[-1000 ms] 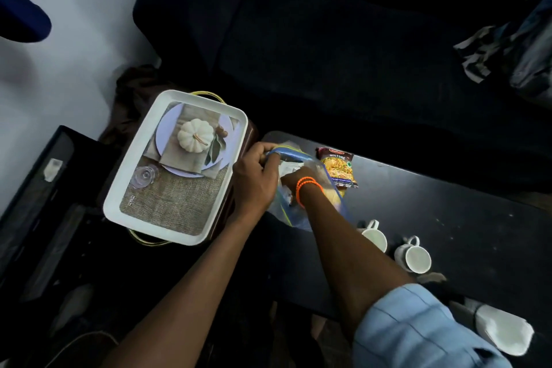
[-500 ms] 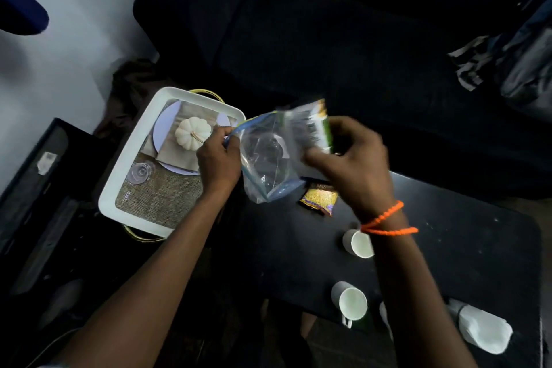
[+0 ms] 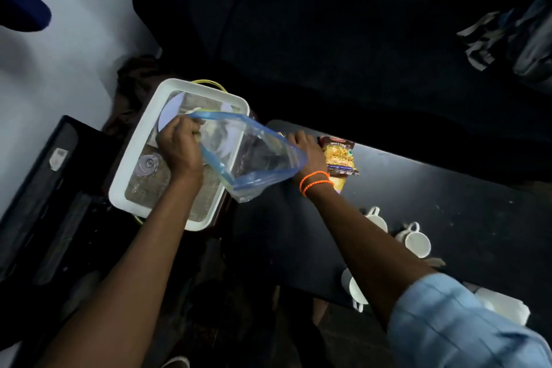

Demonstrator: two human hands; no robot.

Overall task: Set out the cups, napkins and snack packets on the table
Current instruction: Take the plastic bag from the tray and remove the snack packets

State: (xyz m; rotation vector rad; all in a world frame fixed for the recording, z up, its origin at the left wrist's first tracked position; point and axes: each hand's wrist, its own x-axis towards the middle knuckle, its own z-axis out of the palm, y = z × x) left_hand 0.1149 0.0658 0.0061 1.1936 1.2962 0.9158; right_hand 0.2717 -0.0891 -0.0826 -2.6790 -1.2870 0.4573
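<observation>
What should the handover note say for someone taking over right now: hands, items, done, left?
Left hand: grip shut on the mouth of the clear blue-edged zip bag, held over the white rectangular tray.
Right hand: on the black table by the brown-and-yellow snack packet; a second packet lies partly hidden under the wrist. Whether it grips anything cannot be told.
Done: packets out, three white handled cups on the table, white napkins at the near right edge.
Left: set the bag aside, arrange items.

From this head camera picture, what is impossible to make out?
- Second snack packet: mostly hidden under the right hand and its wrist.
- White cups: one partly behind the forearm.
- Clear blue-edged plastic bag, held by the left hand: contents unclear, blurred.
</observation>
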